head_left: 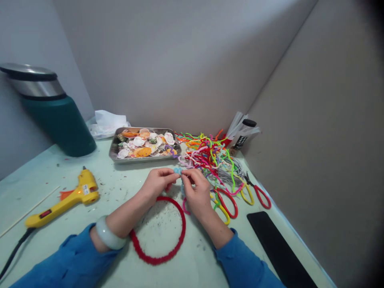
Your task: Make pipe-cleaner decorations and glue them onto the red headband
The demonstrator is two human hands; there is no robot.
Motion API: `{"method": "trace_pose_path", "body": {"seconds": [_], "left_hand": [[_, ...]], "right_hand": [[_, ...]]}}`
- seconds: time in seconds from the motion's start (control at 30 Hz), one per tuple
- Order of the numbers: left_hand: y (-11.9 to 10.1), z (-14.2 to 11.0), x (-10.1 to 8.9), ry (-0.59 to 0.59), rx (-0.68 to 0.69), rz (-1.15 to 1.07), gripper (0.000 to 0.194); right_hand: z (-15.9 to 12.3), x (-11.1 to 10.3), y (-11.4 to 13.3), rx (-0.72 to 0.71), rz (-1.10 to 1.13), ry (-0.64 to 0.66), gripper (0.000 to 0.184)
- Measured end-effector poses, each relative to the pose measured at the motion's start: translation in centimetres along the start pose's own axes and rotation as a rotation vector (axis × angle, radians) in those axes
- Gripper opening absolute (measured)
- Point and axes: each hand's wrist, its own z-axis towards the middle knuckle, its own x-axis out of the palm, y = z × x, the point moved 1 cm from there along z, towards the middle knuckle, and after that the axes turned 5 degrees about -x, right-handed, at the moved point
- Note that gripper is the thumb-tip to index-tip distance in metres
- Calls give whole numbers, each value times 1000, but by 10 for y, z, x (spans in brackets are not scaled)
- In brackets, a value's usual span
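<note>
Between the fingertips of both hands is a small light-blue pipe cleaner (pixel 177 171), bent into little loops, with a tail that seems to hang below. My left hand (pixel 159 182) pinches it from the left, my right hand (pixel 196 188) from the right. Under my wrists, a fuzzy red ring (pixel 183 236) lies flat on the table. Just beyond the hands sits a metal tray (pixel 144 160) of seashells (pixel 141 142). A tangled heap of coloured pipe cleaners (pixel 207 154) spreads to the right of it.
A yellow glue gun (pixel 69 200) and a thin stick (pixel 30 211) lie at left, before a green flask (pixel 60 124). To the right are red-and-yellow scissors (pixel 229 204), a second pair (pixel 261 196), a black strip (pixel 279 248) and glue sticks (pixel 237 124) near the wall.
</note>
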Motion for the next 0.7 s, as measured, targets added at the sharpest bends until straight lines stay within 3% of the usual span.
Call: {"method": "trace_pose_path", "body": {"seconds": [0.47,0.7], "left_hand": [[-2,-1,1,-90,12,31,27],[0,1,-1,-70,18,-61,32]], "right_hand": [[-1,3,3,-10,42,-17,21],[-5,9,1,55,115,34,30]]}}
